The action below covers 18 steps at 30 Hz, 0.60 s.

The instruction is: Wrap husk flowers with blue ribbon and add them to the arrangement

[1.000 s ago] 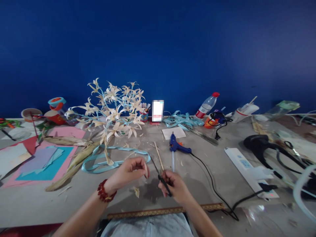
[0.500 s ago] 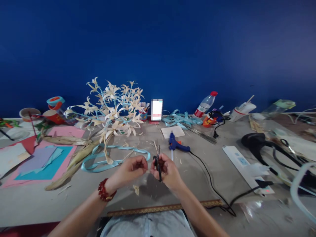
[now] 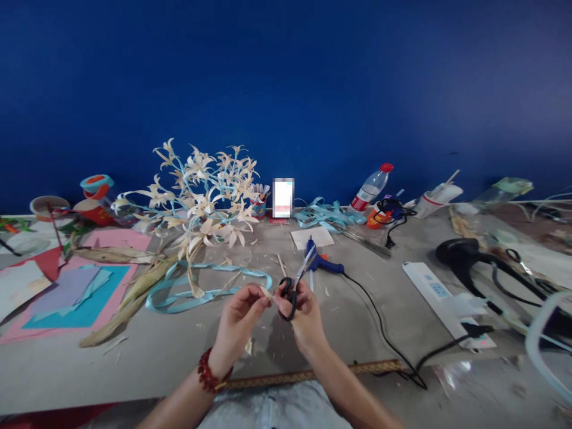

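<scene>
My left hand [image 3: 245, 316] is closed in a pinch on a small pale piece of dried husk [image 3: 267, 292]. The fingertips of my right hand [image 3: 306, 316] meet it from the other side, while that hand also grips black-handled scissors [image 3: 289, 293]. Their blades point up and away to the right. Beyond my left hand a loop of light blue ribbon [image 3: 156, 305] lies on the table. Behind it stands a spray of cream husk flowers [image 3: 208, 202] on blue-wrapped stems. A blue glue gun [image 3: 325, 263] rests just past the scissors.
Dried husks [image 3: 129, 304] and coloured paper [image 3: 89, 310] lie at left. On the right are a white power strip [image 3: 440, 298], the glue gun's black cord [image 3: 379, 316] and a black tool-like object [image 3: 465, 253]. A plastic bottle [image 3: 372, 189] leans at the back. Woven trim [image 3: 379, 366] runs along the front edge.
My left hand has turned more upright, its forearm shifting right, and the pale husk piece now shows between the fingertips. The scissors have swung from near upright to tilting right.
</scene>
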{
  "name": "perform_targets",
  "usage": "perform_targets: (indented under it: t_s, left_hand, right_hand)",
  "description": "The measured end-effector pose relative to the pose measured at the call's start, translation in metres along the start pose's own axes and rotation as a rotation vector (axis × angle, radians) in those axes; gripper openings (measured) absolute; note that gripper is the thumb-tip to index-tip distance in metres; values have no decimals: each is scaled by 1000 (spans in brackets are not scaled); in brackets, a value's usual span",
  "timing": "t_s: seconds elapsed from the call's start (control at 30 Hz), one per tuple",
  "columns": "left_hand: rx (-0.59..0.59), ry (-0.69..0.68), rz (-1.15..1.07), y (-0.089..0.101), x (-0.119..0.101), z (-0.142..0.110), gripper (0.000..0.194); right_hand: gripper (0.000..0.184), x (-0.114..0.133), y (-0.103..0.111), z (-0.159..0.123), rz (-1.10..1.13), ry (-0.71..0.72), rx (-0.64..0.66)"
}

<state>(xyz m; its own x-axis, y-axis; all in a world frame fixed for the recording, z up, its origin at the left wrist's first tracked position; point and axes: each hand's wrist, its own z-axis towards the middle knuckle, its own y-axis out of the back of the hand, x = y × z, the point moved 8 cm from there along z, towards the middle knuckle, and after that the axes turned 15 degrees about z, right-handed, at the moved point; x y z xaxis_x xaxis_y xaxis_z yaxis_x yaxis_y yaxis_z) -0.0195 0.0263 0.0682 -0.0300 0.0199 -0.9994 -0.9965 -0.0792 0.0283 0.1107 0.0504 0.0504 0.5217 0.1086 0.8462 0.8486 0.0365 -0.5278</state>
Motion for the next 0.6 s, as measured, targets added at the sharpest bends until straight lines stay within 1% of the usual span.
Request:
perform_targets:
  t_s: [0.1,0.2,0.3,0.37,0.43,0.5,0.6]
  left_hand:
    - [12,-22,56,1,-2,1,16]
    - [11,-4,56,6,-1,3,16]
    - [-28,16,3,14,-2,4,15]
    - [-50,6,-6,19,-5,5,14]
    - [-51,-11,13,21,-8,6,14]
    - [-44,-22,34,22,-9,7,17]
    - [-35,-22,33,20,-8,8,18]
  right_hand:
    - [29,1,-3,0,-45,-13,23]
    - [31,-2,0,0,-87,-44,66]
    - [37,-9,4,-2,-185,-93,193]
    - [41,-16,6,-7,-280,-144,304]
    - [44,-22,8,-14,-360,-196,386]
    - [45,-25,9,-18,-405,-231,425]
    - [45,-25,9,-21,-434,-240,439]
